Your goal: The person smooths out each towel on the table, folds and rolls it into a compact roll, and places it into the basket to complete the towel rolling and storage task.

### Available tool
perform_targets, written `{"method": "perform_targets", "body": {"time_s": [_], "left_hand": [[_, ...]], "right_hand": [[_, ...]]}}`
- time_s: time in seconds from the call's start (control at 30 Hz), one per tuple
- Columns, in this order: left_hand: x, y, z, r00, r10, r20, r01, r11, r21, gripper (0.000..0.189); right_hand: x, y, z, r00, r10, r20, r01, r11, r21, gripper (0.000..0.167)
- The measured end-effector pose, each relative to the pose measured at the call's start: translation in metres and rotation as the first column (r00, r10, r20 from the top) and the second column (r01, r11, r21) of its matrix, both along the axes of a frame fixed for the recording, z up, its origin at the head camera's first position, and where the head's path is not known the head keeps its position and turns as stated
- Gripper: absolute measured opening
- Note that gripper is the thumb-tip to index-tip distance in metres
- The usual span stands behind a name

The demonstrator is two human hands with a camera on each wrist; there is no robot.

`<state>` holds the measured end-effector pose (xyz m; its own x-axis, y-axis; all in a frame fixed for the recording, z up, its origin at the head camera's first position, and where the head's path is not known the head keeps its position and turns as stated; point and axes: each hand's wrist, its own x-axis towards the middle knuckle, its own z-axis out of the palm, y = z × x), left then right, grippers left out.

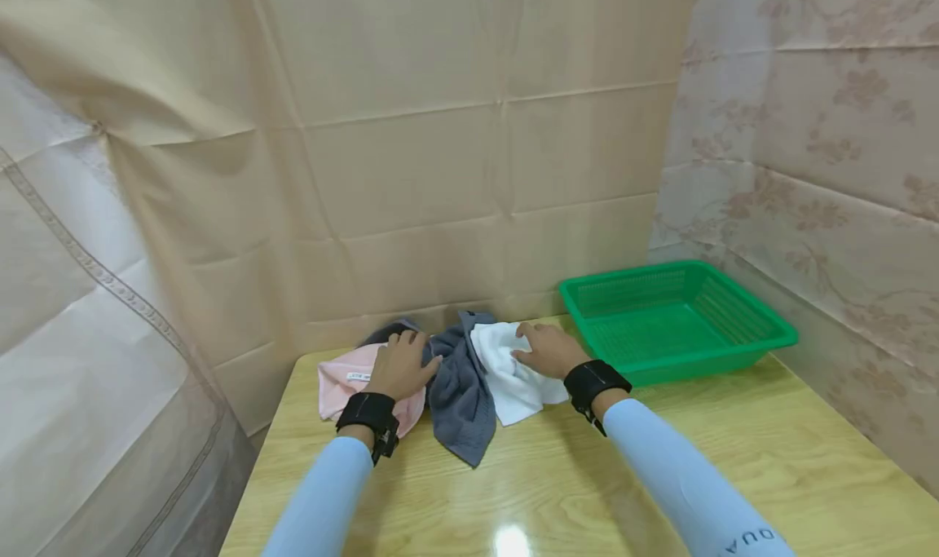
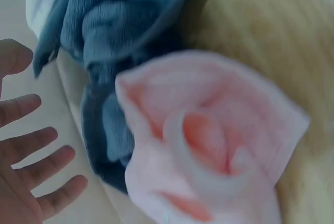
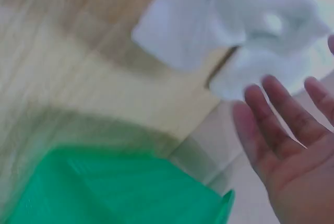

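Laid on a pale wooden table [image 1: 734, 459], before a beige curtain [image 1: 411, 149]. Farthest left of the green basket [image 1: 689, 366]: pink towel [image 1: 339, 377], below left hand [image 1: 398, 367] with fingers spread, gripping nothing. Nearer the basket: grey cloth [image 1: 465, 406], bunched. Nearest, left of the basket: white towel [image 1: 513, 392], beside right hand [image 1: 552, 350] with fingers parted, also gripping nothing. Better, probably, to pinch 1 corner gently, lifting without dragging neighbouring cloth.
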<state>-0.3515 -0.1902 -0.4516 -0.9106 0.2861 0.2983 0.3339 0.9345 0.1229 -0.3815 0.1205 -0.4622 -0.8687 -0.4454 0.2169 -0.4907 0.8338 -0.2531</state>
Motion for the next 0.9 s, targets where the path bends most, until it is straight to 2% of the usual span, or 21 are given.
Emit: {"method": "perform_targets", "body": {"time_s": [0.13, 0.33, 0.43, 0.5, 0.57, 0.63, 0.7, 0.83, 0.9], "left_hand": [[0.007, 0.013, -0.011, 0.994, -0.1, -0.042, 0.101, 0.995, 0.008, 0.04], [0.021, 0.03, -0.032, 0.969, -0.246, -0.013, 0.246, 0.969, -0.011, 0.038], [0.026, 0.034, -0.042, 0.945, -0.319, 0.071, 0.32, 0.947, -0.003, 0.043], [0.03, 0.035, -0.048, 0.916, -0.368, 0.161, 0.371, 0.929, 0.008, 0.051], [0.031, 0.034, -0.056, 0.888, -0.393, 0.239, 0.404, 0.915, 0.004, 0.06], [0.031, 0.032, -0.062, 0.877, -0.391, 0.279, 0.413, 0.911, -0.023, 0.065], [0.029, 0.029, -0.066, 0.882, -0.384, 0.272, 0.413, 0.909, -0.057, 0.064], [0.025, 0.025, -0.064, 0.914, -0.354, 0.199, 0.38, 0.917, -0.117, 0.043], [0.022, 0.024, -0.061, 0.931, -0.332, 0.15, 0.355, 0.921, -0.16, 0.033]], "right_hand": [[0.006, -0.003, -0.016, 0.993, 0.049, 0.111, -0.048, 0.999, -0.009, 0.044], [0.014, -0.007, -0.029, 0.983, 0.002, 0.183, 0.001, 1.0, -0.019, 0.06], [0.016, -0.012, -0.03, 0.98, -0.009, 0.199, 0.012, 1.0, -0.016, 0.07], [0.016, -0.014, -0.03, 0.975, -0.005, 0.222, 0.006, 1.0, -0.003, 0.075], [0.017, -0.017, -0.032, 0.972, 0.003, 0.237, -0.004, 1.0, 0.006, 0.078], [0.016, -0.018, -0.033, 0.973, 0.016, 0.232, -0.019, 1.0, 0.012, 0.077], [0.015, -0.019, -0.034, 0.977, 0.037, 0.209, -0.04, 0.999, 0.01, 0.07], [0.011, -0.017, -0.033, 0.989, 0.077, 0.129, -0.073, 0.997, -0.031, 0.034], [0.008, -0.016, -0.031, 0.992, 0.093, 0.09, -0.089, 0.995, -0.055, 0.022]]}}
